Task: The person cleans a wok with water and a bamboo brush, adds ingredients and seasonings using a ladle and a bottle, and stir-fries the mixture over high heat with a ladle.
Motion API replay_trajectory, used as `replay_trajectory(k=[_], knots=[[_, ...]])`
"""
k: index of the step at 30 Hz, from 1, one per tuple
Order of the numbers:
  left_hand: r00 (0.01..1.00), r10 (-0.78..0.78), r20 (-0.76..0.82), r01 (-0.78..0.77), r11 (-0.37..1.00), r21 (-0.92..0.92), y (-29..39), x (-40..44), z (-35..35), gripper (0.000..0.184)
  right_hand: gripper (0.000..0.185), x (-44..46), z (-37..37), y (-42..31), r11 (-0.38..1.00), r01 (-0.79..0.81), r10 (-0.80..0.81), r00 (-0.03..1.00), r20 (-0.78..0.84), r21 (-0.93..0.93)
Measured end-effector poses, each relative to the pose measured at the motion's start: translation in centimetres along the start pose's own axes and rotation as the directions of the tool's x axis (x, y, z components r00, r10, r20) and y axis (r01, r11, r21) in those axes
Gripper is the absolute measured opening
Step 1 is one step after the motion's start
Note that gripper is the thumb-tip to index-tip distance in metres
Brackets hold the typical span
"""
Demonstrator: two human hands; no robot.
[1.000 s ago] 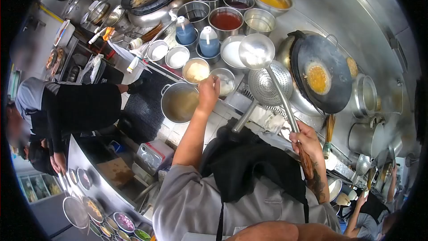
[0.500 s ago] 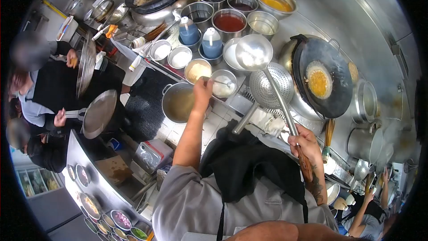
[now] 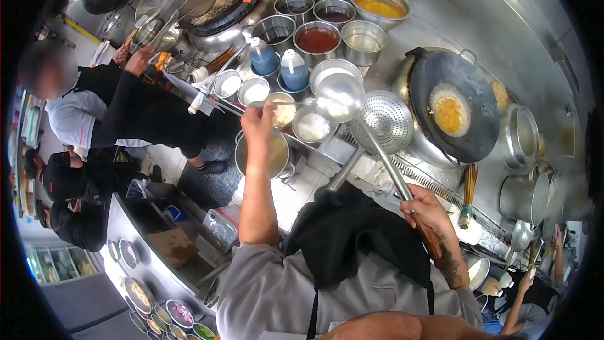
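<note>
My left hand (image 3: 258, 124) is closed on a small metal spoon (image 3: 284, 104), held level above a bowl of tan powder (image 3: 281, 113). Beside that bowl stands another with white powder (image 3: 313, 127). My right hand (image 3: 428, 206) grips the wooden handle of a large steel ladle (image 3: 385, 165). The ladle's bowl (image 3: 340, 97) hangs near the spoon's tip and partly covers a pan of white contents (image 3: 330, 70). Whether anything lies on the spoon I cannot tell. A perforated strainer (image 3: 385, 119) rests beneath the ladle's shaft. To the right, a yellow egg-like mixture (image 3: 450, 113) sits in a dark wok (image 3: 481, 88).
Two blue squeeze bottles (image 3: 294, 72) and several sauce pots, one red (image 3: 318, 40), stand behind the powders. A deep pot (image 3: 240, 157) is below my left forearm. A bamboo brush (image 3: 469, 192) lies right of my right hand. A co-worker (image 3: 88, 104) holds a wire strainer at left.
My left hand has moved up and left, taking the spoon out of the white powder bowl. The ladle's bowl has come down and left, closer to the spoon. The co-worker at left has turned towards the far wok.
</note>
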State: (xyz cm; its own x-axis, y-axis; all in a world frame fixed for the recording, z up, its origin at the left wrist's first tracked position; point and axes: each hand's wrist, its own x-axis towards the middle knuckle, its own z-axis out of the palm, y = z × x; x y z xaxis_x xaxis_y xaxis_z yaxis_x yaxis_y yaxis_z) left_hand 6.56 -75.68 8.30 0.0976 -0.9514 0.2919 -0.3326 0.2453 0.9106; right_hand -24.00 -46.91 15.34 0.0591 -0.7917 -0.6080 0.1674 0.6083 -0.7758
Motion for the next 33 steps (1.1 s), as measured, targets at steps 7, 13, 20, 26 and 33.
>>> replay_trajectory(k=[7, 13, 20, 26, 33], knots=[[0.997, 0.069, 0.028, -0.074, 0.95, 0.303, -2.1, -2.3, 0.8, 0.025, 0.032, -0.1, 0.7, -3.0, 0.996, 0.075, -0.075, 0.997, 0.0, 0.037], [0.968, -0.051, 0.247, -0.021, 0.96, 0.281, -6.6, -5.4, 1.9, 0.035, 0.023, 6.1, 0.4, -7.9, 0.974, 0.221, -0.223, 0.974, -0.038, -0.047], [0.931, -0.196, 0.307, 0.196, 0.98, 0.029, -9.1, -6.9, -2.6, 0.04, 0.005, 20.7, 2.5, -18.3, 0.904, 0.313, -0.364, 0.921, -0.141, -0.29], [0.791, -0.446, 0.42, 0.366, 0.894, 0.259, -19.2, -13.5, -8.6, 0.031, 0.016, 36.5, 4.1, -23.4, 0.797, 0.502, -0.563, 0.819, -0.112, -0.336], [0.594, -0.281, 0.754, -0.52, 0.581, 0.626, -34.0, -29.4, -18.2, 0.036, 0.02, 45.7, 8.0, -28.8, 0.743, 0.114, -0.41, 0.857, -0.313, -0.66]])
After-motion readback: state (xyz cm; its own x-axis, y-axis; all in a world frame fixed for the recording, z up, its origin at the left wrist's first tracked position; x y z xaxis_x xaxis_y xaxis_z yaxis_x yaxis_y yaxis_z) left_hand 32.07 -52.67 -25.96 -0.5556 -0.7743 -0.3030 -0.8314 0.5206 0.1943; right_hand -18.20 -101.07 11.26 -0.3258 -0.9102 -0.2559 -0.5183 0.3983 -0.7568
